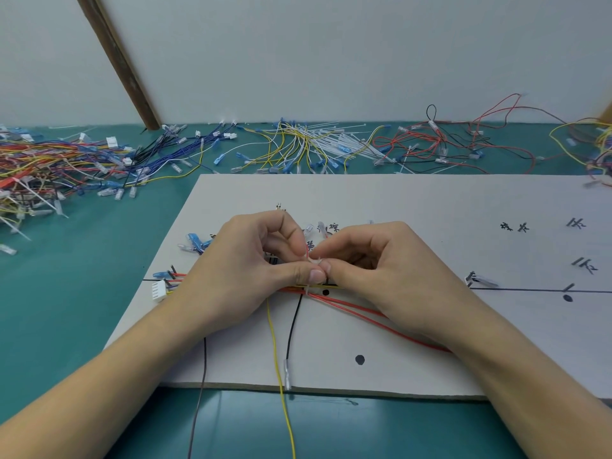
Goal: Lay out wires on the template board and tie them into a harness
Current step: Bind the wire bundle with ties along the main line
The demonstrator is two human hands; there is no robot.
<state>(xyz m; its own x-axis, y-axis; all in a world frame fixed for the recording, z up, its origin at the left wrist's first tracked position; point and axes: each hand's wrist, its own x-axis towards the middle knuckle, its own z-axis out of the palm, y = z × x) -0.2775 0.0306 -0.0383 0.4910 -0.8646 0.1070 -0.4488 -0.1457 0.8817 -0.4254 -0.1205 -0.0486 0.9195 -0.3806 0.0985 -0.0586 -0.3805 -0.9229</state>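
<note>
Two hands (318,270) around cable tie (314,260)

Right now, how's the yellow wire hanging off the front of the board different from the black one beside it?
The yellow wire runs past the template board's front edge and out of frame; the black wire stops on the board. The black wire's clear terminal shows; the yellow wire's end doesn't. Both come down from the bundle under the hands.

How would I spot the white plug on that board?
Find the board on the green table. At its left edge, left of the left hand, lies the white plug. Nearby wire ends are slim blue or clear sleeves; it alone is blocky and ribbed.
</note>
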